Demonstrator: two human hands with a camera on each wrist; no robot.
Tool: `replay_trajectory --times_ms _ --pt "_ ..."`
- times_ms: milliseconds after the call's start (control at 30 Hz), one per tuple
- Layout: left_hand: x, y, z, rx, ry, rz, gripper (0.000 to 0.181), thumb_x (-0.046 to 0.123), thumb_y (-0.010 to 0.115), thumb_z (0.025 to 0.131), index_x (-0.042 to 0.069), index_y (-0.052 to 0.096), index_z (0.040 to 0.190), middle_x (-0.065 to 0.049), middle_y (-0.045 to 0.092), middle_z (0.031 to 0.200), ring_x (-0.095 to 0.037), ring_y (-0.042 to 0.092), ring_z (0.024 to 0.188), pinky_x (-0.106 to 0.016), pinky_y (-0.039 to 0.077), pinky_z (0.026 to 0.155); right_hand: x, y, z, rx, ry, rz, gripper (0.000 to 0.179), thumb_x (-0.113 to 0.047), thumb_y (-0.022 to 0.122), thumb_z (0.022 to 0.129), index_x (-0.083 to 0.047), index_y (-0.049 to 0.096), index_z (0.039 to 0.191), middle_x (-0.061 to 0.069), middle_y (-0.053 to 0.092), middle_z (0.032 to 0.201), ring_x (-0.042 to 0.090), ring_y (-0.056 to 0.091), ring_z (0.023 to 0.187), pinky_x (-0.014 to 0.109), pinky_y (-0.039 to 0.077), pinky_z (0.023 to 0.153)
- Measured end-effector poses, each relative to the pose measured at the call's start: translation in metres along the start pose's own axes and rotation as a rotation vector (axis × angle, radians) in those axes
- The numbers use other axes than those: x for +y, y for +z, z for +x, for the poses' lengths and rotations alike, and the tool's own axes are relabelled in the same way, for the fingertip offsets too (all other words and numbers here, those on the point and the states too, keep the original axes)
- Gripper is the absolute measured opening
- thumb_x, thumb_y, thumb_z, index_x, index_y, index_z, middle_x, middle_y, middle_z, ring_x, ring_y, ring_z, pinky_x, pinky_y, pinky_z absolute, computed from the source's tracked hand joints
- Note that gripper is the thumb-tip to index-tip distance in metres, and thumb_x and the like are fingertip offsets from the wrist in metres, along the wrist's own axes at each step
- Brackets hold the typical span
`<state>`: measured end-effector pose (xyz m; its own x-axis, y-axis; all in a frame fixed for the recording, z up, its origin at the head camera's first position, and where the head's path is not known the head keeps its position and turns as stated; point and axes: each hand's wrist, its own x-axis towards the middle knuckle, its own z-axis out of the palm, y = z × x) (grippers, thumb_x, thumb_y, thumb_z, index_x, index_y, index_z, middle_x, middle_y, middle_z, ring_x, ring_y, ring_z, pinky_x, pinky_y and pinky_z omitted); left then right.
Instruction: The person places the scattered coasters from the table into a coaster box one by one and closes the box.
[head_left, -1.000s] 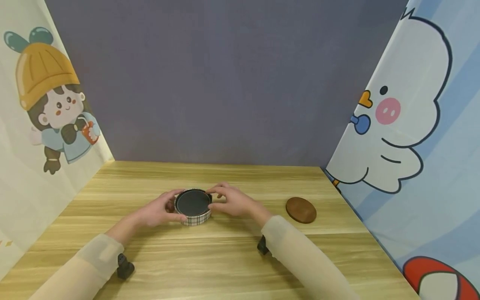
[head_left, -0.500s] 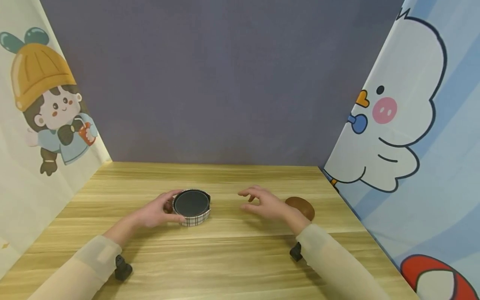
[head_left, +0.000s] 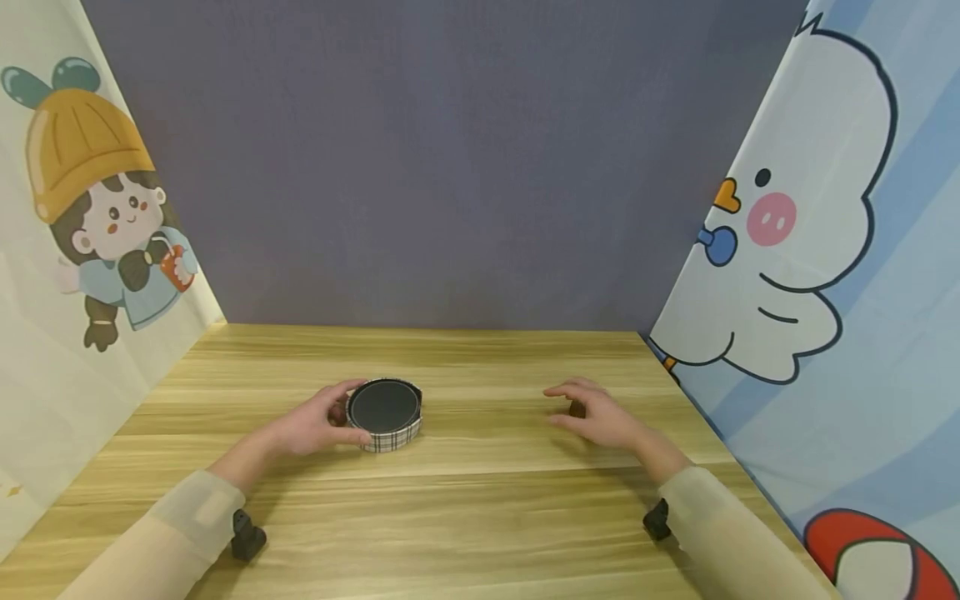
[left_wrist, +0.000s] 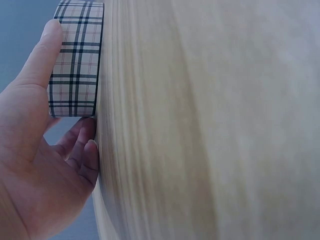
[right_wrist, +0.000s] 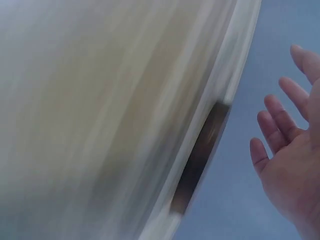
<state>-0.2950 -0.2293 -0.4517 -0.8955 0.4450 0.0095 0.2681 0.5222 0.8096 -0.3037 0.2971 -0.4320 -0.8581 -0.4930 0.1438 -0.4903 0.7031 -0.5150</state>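
On the wooden table (head_left: pixel 465 533), my left hand (head_left: pixel 318 423) holds a low round box (head_left: pixel 385 408) with a black top and a plaid side. In the left wrist view my thumb lies along the plaid side (left_wrist: pixel 75 65), and the other fingers reach around behind it. My right hand (head_left: pixel 603 417) hovers over a flat brown disc (head_left: pixel 577 409), fingers loosely spread and holding nothing. Most of the disc is hidden by this hand in the head view. In the right wrist view the brown disc (right_wrist: pixel 200 160) lies on the table, blurred, apart from the fingers.
A grey panel (head_left: pixel 435 167) stands along the table's back edge. Cartoon-printed sheets, a cream one (head_left: pixel 45 400) at left and a blue one (head_left: pixel 900 400) at right, flank the table. Bare wood lies between the hands.
My right hand has left the side of the plaid box and moved right, over the brown disc. The left hand and the box have stayed in place.
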Motion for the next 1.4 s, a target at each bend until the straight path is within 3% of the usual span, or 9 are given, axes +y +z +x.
replay_trajectory --times_ms 167,400,600,833,1033,1200,1400 --pt "0.0 0.001 0.0 0.005 0.002 -0.004 0.107 0.029 0.095 0.089 0.003 0.03 0.17 -0.031 0.056 0.14 -0.028 0.065 0.107 -0.035 0.06 0.075 0.024 -0.013 -0.013 0.029 0.016 -0.008 0.052 -0.032 0.077 0.106 -0.01 0.065 0.151 0.013 0.061 0.152 0.044 0.056 0.141 0.069 0.047 0.113" --pt "0.0 0.0 0.001 0.007 -0.001 0.008 0.108 0.03 0.095 0.089 0.003 0.03 0.17 -0.031 0.054 0.143 -0.03 0.065 0.11 -0.036 0.06 0.078 0.057 -0.031 -0.03 0.023 0.068 0.042 0.056 -0.038 0.081 0.102 -0.013 0.067 0.15 0.016 0.058 0.155 0.046 0.052 0.142 0.068 0.047 0.111" --pt "-0.001 0.0 0.001 0.006 0.001 0.009 0.108 0.029 0.095 0.089 0.002 0.03 0.17 -0.029 0.057 0.14 -0.029 0.064 0.108 -0.036 0.059 0.079 0.074 -0.04 -0.039 -0.018 0.161 0.081 0.068 -0.038 0.086 0.097 -0.014 0.061 0.156 0.025 0.047 0.161 0.049 0.052 0.139 0.066 0.05 0.108" --pt "0.0 0.0 0.001 0.007 -0.007 0.001 0.108 0.029 0.095 0.089 0.003 0.03 0.171 -0.029 0.056 0.142 -0.029 0.064 0.109 -0.036 0.058 0.08 0.078 -0.046 -0.039 -0.082 0.212 0.144 0.078 -0.035 0.086 0.097 -0.008 0.052 0.162 0.032 0.033 0.167 0.063 0.036 0.152 0.076 0.037 0.119" --pt "0.0 0.0 0.0 0.008 -0.009 -0.002 0.108 0.029 0.095 0.089 0.004 0.03 0.171 -0.029 0.056 0.141 -0.03 0.064 0.11 -0.037 0.058 0.08 0.076 -0.043 -0.034 -0.116 0.205 0.046 0.085 -0.045 0.086 0.095 -0.012 0.05 0.165 0.03 0.036 0.169 0.056 0.038 0.152 0.074 0.039 0.117" --pt "0.0 0.0 0.0 0.01 -0.004 0.011 0.108 0.03 0.095 0.089 0.003 0.03 0.17 -0.028 0.056 0.141 -0.028 0.064 0.109 -0.035 0.058 0.08 0.075 -0.041 -0.027 -0.145 0.187 -0.02 0.09 -0.049 0.088 0.092 -0.015 0.049 0.166 0.031 0.035 0.17 0.061 0.032 0.154 0.081 0.034 0.116" --pt "0.0 0.0 0.0 0.003 0.002 0.011 0.108 0.03 0.094 0.09 0.001 0.028 0.17 -0.027 0.059 0.139 -0.028 0.064 0.107 -0.035 0.057 0.079 0.073 -0.039 -0.024 -0.186 0.227 -0.04 0.096 -0.052 0.09 0.089 -0.019 0.046 0.168 0.029 0.029 0.173 0.062 0.028 0.152 0.083 0.034 0.112"
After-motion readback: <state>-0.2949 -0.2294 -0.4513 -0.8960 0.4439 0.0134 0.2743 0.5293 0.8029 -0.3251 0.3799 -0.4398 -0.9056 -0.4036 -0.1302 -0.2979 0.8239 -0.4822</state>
